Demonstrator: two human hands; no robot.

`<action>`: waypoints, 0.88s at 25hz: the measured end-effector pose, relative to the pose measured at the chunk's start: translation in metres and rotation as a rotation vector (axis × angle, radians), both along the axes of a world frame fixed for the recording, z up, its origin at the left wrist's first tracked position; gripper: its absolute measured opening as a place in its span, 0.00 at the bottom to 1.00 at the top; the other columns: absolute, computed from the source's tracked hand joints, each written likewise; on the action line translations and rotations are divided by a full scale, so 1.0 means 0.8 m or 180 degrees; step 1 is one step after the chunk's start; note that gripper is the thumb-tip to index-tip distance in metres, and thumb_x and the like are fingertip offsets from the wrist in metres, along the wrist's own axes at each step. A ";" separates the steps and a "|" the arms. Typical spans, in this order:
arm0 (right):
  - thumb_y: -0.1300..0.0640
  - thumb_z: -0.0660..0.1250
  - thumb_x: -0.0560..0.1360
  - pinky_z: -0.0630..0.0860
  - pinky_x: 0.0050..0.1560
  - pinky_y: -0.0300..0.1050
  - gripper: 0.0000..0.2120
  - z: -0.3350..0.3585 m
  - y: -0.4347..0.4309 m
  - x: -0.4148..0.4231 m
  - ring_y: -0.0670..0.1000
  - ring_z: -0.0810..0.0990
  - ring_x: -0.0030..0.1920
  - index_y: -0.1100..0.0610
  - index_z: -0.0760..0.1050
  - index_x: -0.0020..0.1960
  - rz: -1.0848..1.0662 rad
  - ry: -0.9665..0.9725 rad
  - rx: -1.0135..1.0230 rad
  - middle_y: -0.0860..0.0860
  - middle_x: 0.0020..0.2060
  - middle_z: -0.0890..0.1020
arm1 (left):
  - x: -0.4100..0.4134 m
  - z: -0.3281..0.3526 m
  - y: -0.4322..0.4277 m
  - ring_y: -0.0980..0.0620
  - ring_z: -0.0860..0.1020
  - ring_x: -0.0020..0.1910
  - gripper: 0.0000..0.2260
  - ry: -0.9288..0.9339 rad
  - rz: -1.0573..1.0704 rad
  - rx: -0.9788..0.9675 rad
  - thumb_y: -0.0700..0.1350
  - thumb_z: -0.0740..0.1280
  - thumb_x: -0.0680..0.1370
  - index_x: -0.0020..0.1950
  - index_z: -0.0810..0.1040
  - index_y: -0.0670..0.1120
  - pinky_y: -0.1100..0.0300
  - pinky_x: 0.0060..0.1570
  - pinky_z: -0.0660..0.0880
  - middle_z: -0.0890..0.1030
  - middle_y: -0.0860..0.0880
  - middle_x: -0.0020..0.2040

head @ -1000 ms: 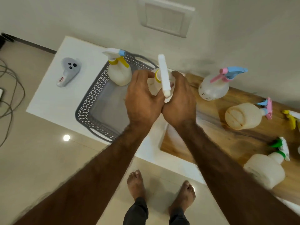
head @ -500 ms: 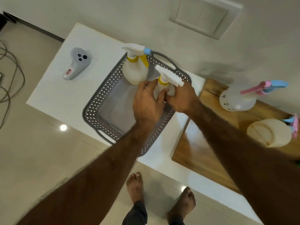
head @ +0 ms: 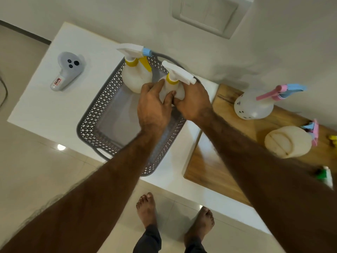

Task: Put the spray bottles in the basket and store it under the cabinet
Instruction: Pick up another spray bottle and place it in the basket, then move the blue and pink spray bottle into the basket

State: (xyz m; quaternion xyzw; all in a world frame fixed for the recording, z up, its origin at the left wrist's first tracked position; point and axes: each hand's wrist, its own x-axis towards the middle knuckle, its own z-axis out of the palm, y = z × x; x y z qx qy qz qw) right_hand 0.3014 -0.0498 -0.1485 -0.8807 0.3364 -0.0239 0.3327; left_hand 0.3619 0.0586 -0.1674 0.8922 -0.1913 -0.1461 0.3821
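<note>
A grey lattice basket point(head: 94, 117) sits on the white counter. One white spray bottle with a yellow collar and blue nozzle tip point(head: 135, 73) stands upright in its far corner. Beside it a second white bottle with a yellow collar point(head: 175, 77) stands in the basket, gripped low on its body by both my left hand point(head: 153, 108) and my right hand point(head: 193, 103). On the wooden board point(head: 209, 161) to the right stands a bottle with a pink and blue trigger point(head: 253, 105), and another bottle point(head: 288, 141) lies on its side.
A grey handheld controller point(head: 67, 70) lies on the white counter point(head: 42, 105) left of the basket. A green-capped bottle point(head: 324, 175) shows at the right edge, partly behind my arm. The wall runs close behind the basket. My bare feet stand on tiled floor below.
Both hands carried the yellow-collared bottle from above the basket's right rim down into the basket, beside the first bottle. The view shifted left and closer.
</note>
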 end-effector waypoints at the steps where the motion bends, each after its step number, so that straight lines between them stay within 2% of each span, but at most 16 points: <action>1: 0.55 0.73 0.72 0.73 0.61 0.42 0.26 0.003 0.001 -0.006 0.57 0.78 0.63 0.57 0.72 0.69 -0.0013 -0.0027 -0.0018 0.54 0.63 0.80 | -0.002 -0.001 0.001 0.44 0.79 0.63 0.23 0.0047 0.0026 -0.0017 0.53 0.71 0.81 0.75 0.76 0.48 0.46 0.62 0.79 0.78 0.44 0.68; 3: 0.55 0.74 0.72 0.76 0.64 0.50 0.28 0.008 0.002 -0.019 0.57 0.78 0.64 0.56 0.70 0.70 -0.0004 -0.0108 -0.0050 0.53 0.65 0.79 | -0.012 -0.003 0.007 0.44 0.78 0.65 0.24 0.0068 0.0126 -0.0130 0.52 0.71 0.80 0.75 0.76 0.46 0.45 0.63 0.79 0.78 0.43 0.68; 5: 0.55 0.73 0.73 0.77 0.63 0.51 0.26 0.012 0.000 -0.037 0.55 0.79 0.63 0.54 0.71 0.69 -0.0065 -0.0188 -0.0083 0.52 0.64 0.80 | -0.036 0.000 0.014 0.43 0.77 0.66 0.24 -0.0134 0.0216 -0.0282 0.51 0.71 0.80 0.73 0.76 0.43 0.52 0.64 0.77 0.77 0.42 0.66; 7: 0.54 0.72 0.74 0.78 0.61 0.50 0.22 0.014 -0.002 -0.061 0.53 0.80 0.61 0.55 0.75 0.67 -0.0231 -0.0321 -0.0242 0.51 0.62 0.81 | -0.069 0.008 0.016 0.42 0.77 0.63 0.20 -0.0509 0.0266 -0.0329 0.51 0.72 0.80 0.66 0.78 0.41 0.59 0.60 0.72 0.78 0.41 0.62; 8: 0.54 0.71 0.75 0.78 0.59 0.49 0.20 0.014 -0.002 -0.075 0.53 0.81 0.60 0.55 0.76 0.66 -0.0315 -0.0403 -0.0368 0.51 0.61 0.82 | -0.086 0.012 0.014 0.43 0.78 0.60 0.17 -0.0697 0.0224 -0.0362 0.50 0.72 0.80 0.63 0.79 0.41 0.59 0.58 0.71 0.78 0.41 0.60; 10: 0.54 0.69 0.75 0.78 0.56 0.47 0.17 0.014 -0.002 -0.104 0.52 0.82 0.56 0.56 0.79 0.63 -0.0452 -0.0514 -0.0561 0.51 0.58 0.83 | -0.119 0.017 0.002 0.45 0.79 0.54 0.12 -0.0914 -0.0047 -0.0558 0.48 0.72 0.81 0.58 0.79 0.41 0.54 0.55 0.76 0.80 0.42 0.55; 12: 0.55 0.67 0.76 0.79 0.51 0.46 0.13 0.018 -0.007 -0.137 0.51 0.82 0.52 0.56 0.81 0.59 -0.0669 -0.0485 -0.0579 0.50 0.54 0.84 | -0.148 0.021 -0.016 0.50 0.79 0.53 0.09 -0.0768 -0.0387 -0.0718 0.45 0.71 0.82 0.59 0.80 0.42 0.51 0.52 0.81 0.81 0.45 0.55; 15: 0.55 0.68 0.76 0.78 0.46 0.44 0.09 0.027 -0.025 -0.195 0.51 0.82 0.48 0.56 0.82 0.53 -0.1219 -0.0429 -0.0582 0.50 0.49 0.84 | -0.184 0.031 -0.047 0.52 0.80 0.59 0.13 -0.0223 -0.0675 -0.0727 0.47 0.70 0.82 0.65 0.79 0.45 0.50 0.54 0.84 0.81 0.49 0.62; 18: 0.54 0.71 0.74 0.79 0.47 0.47 0.09 0.041 -0.052 -0.246 0.52 0.82 0.48 0.56 0.81 0.52 -0.1643 -0.0451 -0.0737 0.51 0.48 0.84 | -0.208 0.035 -0.077 0.51 0.79 0.65 0.19 0.0179 -0.0879 -0.0710 0.48 0.73 0.80 0.70 0.76 0.48 0.46 0.59 0.84 0.79 0.51 0.67; 20: 0.54 0.72 0.73 0.78 0.50 0.48 0.11 0.047 -0.077 -0.262 0.52 0.81 0.50 0.56 0.80 0.55 -0.1703 -0.0387 -0.0838 0.51 0.50 0.83 | -0.210 0.027 -0.094 0.51 0.78 0.67 0.25 0.0297 -0.0976 -0.0544 0.48 0.76 0.77 0.72 0.74 0.49 0.48 0.64 0.82 0.77 0.52 0.70; 22: 0.53 0.73 0.72 0.77 0.53 0.48 0.17 0.049 -0.104 -0.270 0.53 0.80 0.54 0.55 0.79 0.60 -0.1636 -0.0079 -0.0652 0.52 0.54 0.82 | -0.208 0.019 -0.114 0.52 0.77 0.68 0.29 0.0366 -0.1157 -0.0484 0.46 0.78 0.75 0.74 0.73 0.49 0.52 0.65 0.79 0.77 0.53 0.69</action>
